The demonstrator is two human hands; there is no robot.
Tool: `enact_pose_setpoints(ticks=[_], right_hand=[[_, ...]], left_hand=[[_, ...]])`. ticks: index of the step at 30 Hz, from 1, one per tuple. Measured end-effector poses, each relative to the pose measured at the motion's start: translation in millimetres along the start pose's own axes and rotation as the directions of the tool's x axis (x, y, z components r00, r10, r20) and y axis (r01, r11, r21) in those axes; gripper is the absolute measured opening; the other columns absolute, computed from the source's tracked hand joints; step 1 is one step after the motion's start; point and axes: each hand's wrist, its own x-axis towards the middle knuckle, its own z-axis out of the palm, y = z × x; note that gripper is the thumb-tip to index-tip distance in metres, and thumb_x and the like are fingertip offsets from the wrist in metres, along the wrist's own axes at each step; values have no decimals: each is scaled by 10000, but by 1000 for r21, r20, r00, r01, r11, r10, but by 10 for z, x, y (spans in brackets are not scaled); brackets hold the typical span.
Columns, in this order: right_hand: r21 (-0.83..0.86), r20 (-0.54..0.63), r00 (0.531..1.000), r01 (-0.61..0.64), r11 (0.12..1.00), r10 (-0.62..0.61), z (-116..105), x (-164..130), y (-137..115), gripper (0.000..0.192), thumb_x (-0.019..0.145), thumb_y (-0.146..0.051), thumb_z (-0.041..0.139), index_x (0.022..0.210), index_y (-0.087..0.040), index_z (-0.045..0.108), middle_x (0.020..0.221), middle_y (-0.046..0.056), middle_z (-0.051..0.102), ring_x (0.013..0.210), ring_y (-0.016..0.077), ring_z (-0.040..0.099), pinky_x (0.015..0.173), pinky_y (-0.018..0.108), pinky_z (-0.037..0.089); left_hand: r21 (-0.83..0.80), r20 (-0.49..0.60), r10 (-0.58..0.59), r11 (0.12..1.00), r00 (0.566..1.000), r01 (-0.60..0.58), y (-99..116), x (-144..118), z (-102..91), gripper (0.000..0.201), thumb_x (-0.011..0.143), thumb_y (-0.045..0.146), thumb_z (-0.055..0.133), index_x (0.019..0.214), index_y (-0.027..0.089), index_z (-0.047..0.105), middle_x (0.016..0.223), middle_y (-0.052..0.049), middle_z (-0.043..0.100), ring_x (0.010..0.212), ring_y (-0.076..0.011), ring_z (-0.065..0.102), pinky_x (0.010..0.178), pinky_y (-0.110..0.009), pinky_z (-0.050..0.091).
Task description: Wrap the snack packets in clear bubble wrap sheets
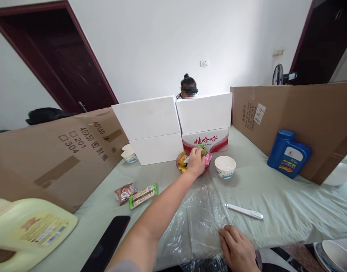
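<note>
My left hand (196, 162) reaches over a clear pinkish bowl (206, 171) of colourful wrapped snacks. Its fingers are bent down and closed among the packets; what they hold, if anything, is hidden. A green packet (203, 149) shows just beyond the fingertips, and a yellow packet (182, 158) lies to the left. My right hand (238, 247) rests at the near table edge, fingers loosely bent and lying on clear plastic sheeting (203, 211). To the bowl's right stands a white paper bowl (225, 166). A white pen-like stick (244, 211) lies beyond my right hand.
White panels (151, 121) and a red-and-white box (206, 139) divide the table, with a person behind. Cardboard walls (304, 109) flank both sides. A blue bottle (288, 153), yellow jug (37, 230), black phone (107, 243), brown snack packet (125, 193) and green-ended snack pack (143, 196) surround the workspace.
</note>
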Motion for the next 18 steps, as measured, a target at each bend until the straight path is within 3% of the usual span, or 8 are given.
enact_pose_setpoints(ticks=[4,5,6,7,9,11,14,18], right_hand=[[8,30,1000,-4,1000,4,10,-18,31,189,905,-161,469,987,-222,629,906,37,662,808,169,640,750,290,516],[12,43,999,-11,1000,11,9,-18,34,184,905,-165,474,987,-220,629,907,37,660,810,171,640,750,294,515],[17,56,998,-25,1000,24,2,-14,27,181,905,-169,477,987,-220,630,909,38,658,813,175,641,750,300,517],[24,74,996,-48,999,46,-11,-4,6,179,907,-174,476,985,-219,630,917,41,657,820,181,644,752,308,520],[55,139,985,-110,992,101,-61,31,-93,178,911,-184,469,977,-220,631,944,50,657,828,189,653,748,319,532],[133,246,961,-162,978,126,-141,81,-261,183,907,-184,467,987,-219,629,978,57,663,834,185,667,736,302,547],[313,384,923,-145,938,14,-292,159,-544,221,878,-178,500,1059,-211,623,1076,73,668,914,174,681,775,255,557],[426,349,933,-78,901,-84,-485,222,-667,256,887,-165,494,1109,-214,613,1179,88,641,1016,171,660,857,253,540]], left_hand=[[19,290,82,996,954,-92,3,-1049,27,105,801,296,629,850,204,647,858,-44,658,825,-225,643,779,-320,508],[37,384,80,994,920,-102,-28,-1317,21,151,762,343,672,797,198,652,788,-41,656,754,-230,644,728,-325,516],[117,510,38,987,859,-112,-73,-1553,6,195,794,382,638,838,193,658,804,-51,663,750,-240,647,723,-343,517],[186,556,-14,977,831,-108,-133,-1745,-18,229,837,380,591,946,191,659,875,-68,674,778,-248,652,737,-359,517],[296,545,-87,950,834,-94,-294,-1979,-88,294,880,370,545,1100,194,630,1030,-98,657,901,-273,642,805,-396,507],[320,483,-77,943,872,-94,-494,-2047,-167,353,881,353,559,1203,212,592,1157,-106,618,1056,-296,590,903,-437,473],[212,436,38,967,899,-143,-784,-2037,-262,440,862,276,595,1295,228,532,1314,-100,554,1220,-295,497,1031,-487,393],[-10,247,201,979,948,-205,-977,-2206,-401,305,894,192,524,1194,200,579,1299,-111,568,1211,-260,511,1036,-476,405]])
